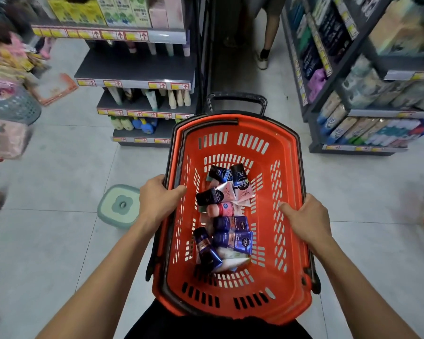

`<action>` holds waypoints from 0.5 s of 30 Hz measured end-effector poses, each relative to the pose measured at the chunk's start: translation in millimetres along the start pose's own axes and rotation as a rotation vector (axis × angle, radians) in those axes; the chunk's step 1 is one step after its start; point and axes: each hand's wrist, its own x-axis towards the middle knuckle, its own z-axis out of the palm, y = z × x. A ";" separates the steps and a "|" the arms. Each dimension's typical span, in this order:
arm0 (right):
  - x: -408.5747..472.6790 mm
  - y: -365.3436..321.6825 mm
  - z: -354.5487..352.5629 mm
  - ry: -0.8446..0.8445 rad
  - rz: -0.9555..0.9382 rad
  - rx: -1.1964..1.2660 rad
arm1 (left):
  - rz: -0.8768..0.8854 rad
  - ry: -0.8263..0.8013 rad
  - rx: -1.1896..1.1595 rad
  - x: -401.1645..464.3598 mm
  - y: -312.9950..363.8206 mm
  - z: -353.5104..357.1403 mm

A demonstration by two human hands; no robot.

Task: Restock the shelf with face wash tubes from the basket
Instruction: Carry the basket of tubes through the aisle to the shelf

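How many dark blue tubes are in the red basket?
5 dark blue tubes show in the basket: two at the far end, two in the middle, and one nearest, on the left. More may hide under the pile.

1. A person holds an orange basket [287,167] by its long sides in a shop aisle, left hand [157,199] gripping the left rim, right hand [306,216] gripping the right rim.
2. Face wash tubes [227,216], dark blue, black, pink and white, lie heaped on the basket floor.
3. A grey shelf unit [135,72] with yellow price tags stands ahead on the left.
4. A pale green stool [119,206] sits on the tiled floor beside the left hand.
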 end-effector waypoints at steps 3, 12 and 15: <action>28.8 -34.9 6.7 0.017 0.004 -0.017 | 0.006 -0.008 0.006 43.5 14.7 -11.6; 95.1 -108.5 20.5 0.027 0.010 -0.028 | -0.004 -0.042 0.007 135.6 44.2 -33.6; 119.4 -123.4 20.5 0.033 -0.007 -0.026 | -0.016 -0.036 0.008 158.4 57.1 -32.1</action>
